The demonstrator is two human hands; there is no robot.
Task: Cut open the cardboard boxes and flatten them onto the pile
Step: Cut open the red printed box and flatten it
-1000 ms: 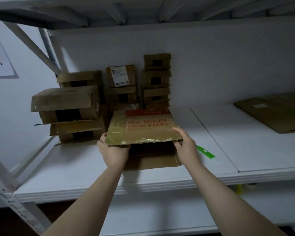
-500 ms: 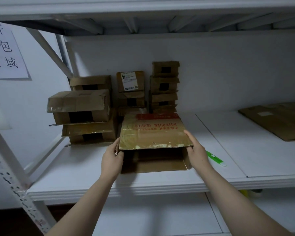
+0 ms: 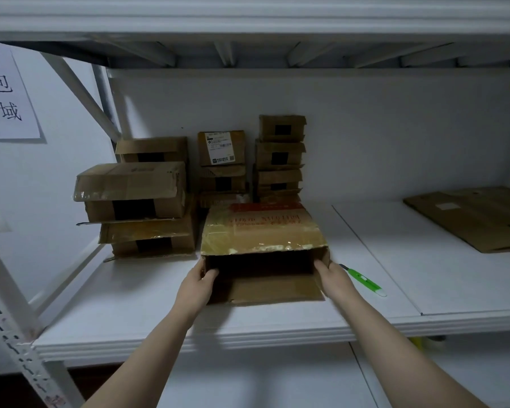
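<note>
A cardboard box with red print and shiny tape (image 3: 259, 228) lies on the white shelf (image 3: 159, 295), its open end toward me and its bottom flap flat on the shelf. My left hand (image 3: 199, 282) grips the left wall of the opening, thumb curled inside. My right hand (image 3: 330, 272) holds the right wall the same way. A green utility knife (image 3: 364, 280) lies on the shelf just right of my right hand, untouched. A flattened cardboard pile (image 3: 477, 216) lies at the far right of the shelf.
Stacks of taped boxes (image 3: 136, 198) stand left and behind, with smaller ones (image 3: 280, 154) against the back wall. A slanted white brace (image 3: 80, 95) and an upright post frame the left side. Another shelf sits close overhead.
The box came down from a lifted tilt and now rests on the shelf. Both hands slid from the top flap's edge down to the side walls of the opening.
</note>
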